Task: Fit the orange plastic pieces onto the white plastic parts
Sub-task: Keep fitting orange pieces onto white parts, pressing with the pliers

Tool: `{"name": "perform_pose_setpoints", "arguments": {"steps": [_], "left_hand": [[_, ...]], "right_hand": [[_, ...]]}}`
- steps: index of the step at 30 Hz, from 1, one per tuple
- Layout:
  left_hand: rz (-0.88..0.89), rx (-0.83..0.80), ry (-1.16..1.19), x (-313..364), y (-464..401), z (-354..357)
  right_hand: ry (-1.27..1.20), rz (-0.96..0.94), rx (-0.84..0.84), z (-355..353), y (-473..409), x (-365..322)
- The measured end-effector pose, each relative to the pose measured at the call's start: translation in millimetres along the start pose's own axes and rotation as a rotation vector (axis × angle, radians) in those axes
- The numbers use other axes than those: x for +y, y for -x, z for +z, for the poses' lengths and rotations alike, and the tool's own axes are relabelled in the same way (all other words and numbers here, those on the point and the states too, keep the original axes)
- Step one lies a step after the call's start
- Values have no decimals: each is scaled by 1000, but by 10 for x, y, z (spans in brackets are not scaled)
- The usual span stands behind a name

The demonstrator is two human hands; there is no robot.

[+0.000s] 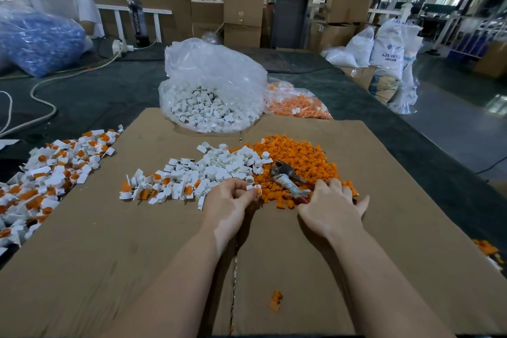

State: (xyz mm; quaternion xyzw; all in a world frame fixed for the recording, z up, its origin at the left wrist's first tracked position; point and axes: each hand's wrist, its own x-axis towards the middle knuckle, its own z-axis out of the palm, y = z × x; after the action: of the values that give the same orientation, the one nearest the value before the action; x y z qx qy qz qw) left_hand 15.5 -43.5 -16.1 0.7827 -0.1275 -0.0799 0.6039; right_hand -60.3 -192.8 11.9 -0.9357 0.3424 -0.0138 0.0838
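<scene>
On the cardboard sheet (288, 250) lies a heap of loose orange pieces (299, 162), and left of it a heap of white parts (219, 167). My left hand (230, 200) pinches a small white part (253, 187) with orange in it, at the border of the two heaps. My right hand (333, 207) lies with spread fingers on the near edge of the orange heap, beside a metal tool with a wrapped handle (288, 180). Fitted white-and-orange parts (164, 186) lie left of my left hand.
A bigger pile of fitted parts (52, 170) spreads at the far left. A clear bag of white parts (211, 90) and a bag of orange pieces (296, 104) stand behind the cardboard. One stray orange piece (275, 300) lies near me. Another person (55, 0) sits at the back left.
</scene>
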Motion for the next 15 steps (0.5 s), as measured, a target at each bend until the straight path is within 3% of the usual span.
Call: {"name": "perform_pose_setpoints", "arguments": {"steps": [8,11,15], "left_hand": [[-61,-31,122,28,13,-24],[-70,-23,153,37,26,-24],[-63,-15,160,55,31,-26]], "right_hand": [[-26,-75,80,-111,-64,-38],[-114,-84,38,-129,-63,-40],[-26,-65,10,-93,-88,8]]}}
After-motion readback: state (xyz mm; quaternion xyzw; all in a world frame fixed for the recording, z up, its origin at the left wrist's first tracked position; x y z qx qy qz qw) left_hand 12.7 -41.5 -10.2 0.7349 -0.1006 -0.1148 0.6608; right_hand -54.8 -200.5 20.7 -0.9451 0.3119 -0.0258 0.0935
